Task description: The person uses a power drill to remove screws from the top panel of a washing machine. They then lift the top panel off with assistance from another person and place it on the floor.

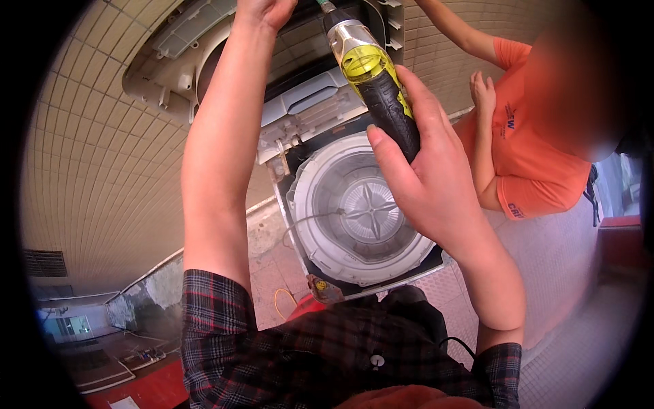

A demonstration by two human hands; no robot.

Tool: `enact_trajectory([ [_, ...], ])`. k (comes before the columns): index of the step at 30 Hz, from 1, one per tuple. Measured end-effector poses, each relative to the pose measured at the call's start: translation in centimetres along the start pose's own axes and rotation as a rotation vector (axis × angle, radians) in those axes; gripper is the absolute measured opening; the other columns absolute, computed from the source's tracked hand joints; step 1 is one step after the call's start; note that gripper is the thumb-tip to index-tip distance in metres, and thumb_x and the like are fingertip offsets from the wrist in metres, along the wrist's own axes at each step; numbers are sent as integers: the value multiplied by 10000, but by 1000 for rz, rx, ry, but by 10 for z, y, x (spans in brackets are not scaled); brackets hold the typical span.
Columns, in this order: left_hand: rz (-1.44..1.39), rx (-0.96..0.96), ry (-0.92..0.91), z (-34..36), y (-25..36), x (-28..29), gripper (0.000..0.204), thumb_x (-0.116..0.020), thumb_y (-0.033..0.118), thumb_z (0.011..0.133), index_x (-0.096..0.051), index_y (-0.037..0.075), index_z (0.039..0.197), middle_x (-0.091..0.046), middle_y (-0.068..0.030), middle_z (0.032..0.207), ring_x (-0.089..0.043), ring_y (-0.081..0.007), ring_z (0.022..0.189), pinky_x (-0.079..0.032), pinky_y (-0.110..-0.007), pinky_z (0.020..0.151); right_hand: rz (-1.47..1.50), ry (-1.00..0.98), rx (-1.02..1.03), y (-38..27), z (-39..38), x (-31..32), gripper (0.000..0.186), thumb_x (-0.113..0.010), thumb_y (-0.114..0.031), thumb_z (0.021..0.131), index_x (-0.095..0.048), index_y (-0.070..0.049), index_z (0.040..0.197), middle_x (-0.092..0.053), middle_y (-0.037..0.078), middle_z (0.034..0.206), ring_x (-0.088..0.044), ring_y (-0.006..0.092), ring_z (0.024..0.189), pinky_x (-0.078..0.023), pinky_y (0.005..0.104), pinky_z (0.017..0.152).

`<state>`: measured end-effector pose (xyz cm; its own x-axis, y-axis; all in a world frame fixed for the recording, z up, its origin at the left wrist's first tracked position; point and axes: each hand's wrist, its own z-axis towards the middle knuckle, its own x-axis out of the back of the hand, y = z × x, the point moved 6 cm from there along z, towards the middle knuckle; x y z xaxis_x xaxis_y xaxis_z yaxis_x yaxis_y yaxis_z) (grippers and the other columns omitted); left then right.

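A yellow-green and black power drill (371, 75) slants up and away, its silver front section toward the top edge. My right hand (436, 170) is closed around its black handle, thumb on the near side. The drill's tip points at the raised top cover (300, 102) of a washing machine. My left hand (266, 10) reaches up to that cover; the upper edge cuts off most of its fingers, so its grip is hidden. Below the drill lies the round tub (320, 177) of the uncovered washing machine, with a ribbed disc (371, 208) at its bottom.
At the right stands a person in an orange shirt (538, 157), one arm stretched toward the cover. A tiled wall (82, 136) rises behind the machine. A thin grey cable (310, 219) crosses the tub rim. A small part wrapped in clear plastic (325, 289) hangs at the near corner.
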<state>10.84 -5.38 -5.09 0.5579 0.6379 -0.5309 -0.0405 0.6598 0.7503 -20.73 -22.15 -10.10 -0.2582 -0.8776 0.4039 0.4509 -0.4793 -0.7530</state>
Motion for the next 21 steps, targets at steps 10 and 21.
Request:
enact_trajectory([
  [10,-48,-38,-41,-3,5,-10,359,-479,97,1042,-506,-108,1335,-654,-225,1225,-696,-231,1007,-596,-283,893,-456,-98,99,-54,6,38,561,-653,-173,930,-473,32,1420,-640,210,1219,-628,291,1145,-462,343,1004],
  [21,-68,-100,10,-2,14,-5,352,-464,99,1048,-524,-106,1329,-664,-188,1172,-681,-196,949,-588,-249,825,-634,-175,178,-78,12,57,531,-641,-185,936,-490,36,1394,-650,214,1191,-637,302,1121,-471,355,988],
])
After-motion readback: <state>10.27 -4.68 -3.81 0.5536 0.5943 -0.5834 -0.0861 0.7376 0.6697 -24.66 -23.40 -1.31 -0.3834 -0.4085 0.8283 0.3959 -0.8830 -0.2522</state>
